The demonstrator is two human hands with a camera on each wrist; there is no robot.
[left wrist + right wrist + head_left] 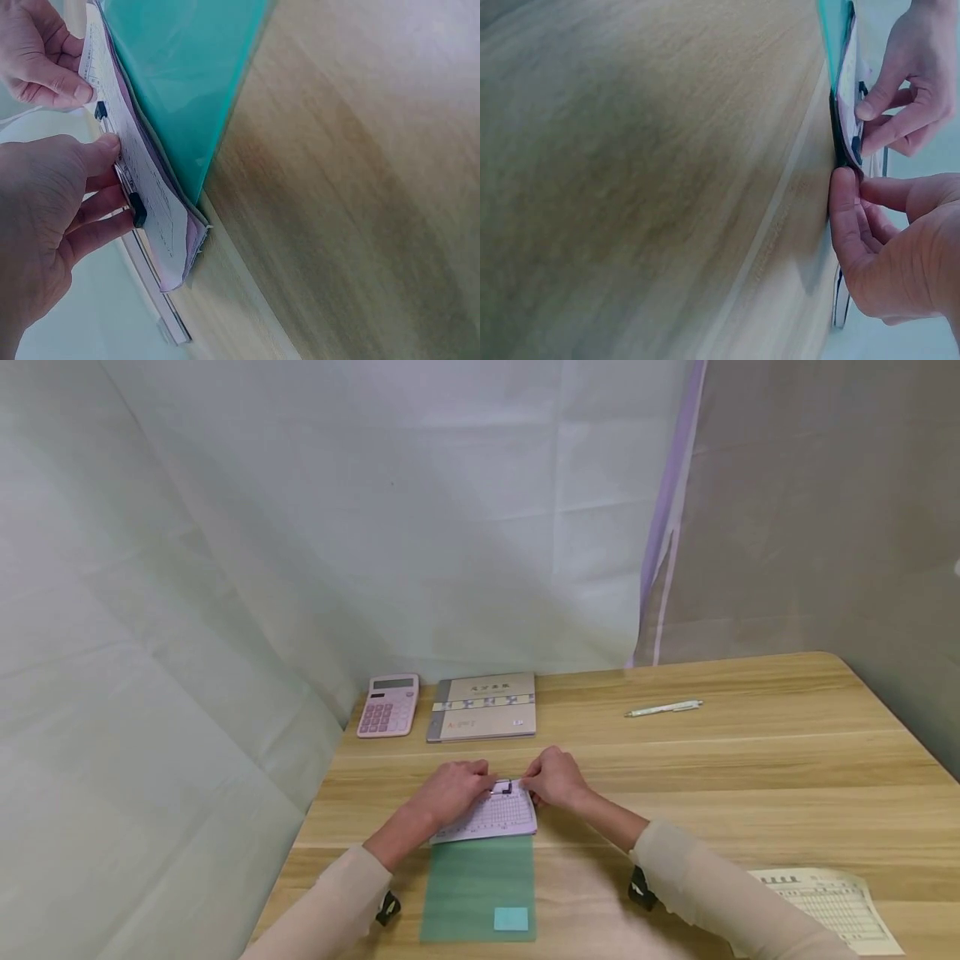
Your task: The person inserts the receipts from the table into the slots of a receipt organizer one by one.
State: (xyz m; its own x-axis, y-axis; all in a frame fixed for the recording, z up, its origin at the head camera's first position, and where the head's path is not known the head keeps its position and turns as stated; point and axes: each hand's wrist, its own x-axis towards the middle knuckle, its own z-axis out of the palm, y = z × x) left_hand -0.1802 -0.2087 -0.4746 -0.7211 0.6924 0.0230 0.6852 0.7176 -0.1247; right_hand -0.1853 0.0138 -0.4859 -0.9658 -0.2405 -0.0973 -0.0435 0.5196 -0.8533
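Observation:
A stack of printed forms (501, 815) lies over the upper part of a translucent green folder (472, 881). Along the stack's far edge runs a metal clip with black ends (137, 211). My left hand (452, 791) pinches this clip, thumb on top and fingers curled behind it. At the far right corner, my right hand (557, 778) pinches the stack between thumb and fingers. In the left wrist view the stack stands tilted, its layered sheets spread slightly at the near corner. Both palms are turned partly from view.
Behind the hands lie a pink calculator (388, 706) and a beige notebook (483, 708). A pen (663, 708) rests farther right. A yellowish printed sheet (832, 906) lies at the near right, partly behind the right sleeve. A light-blue label (511, 919) sits on the folder's near corner.

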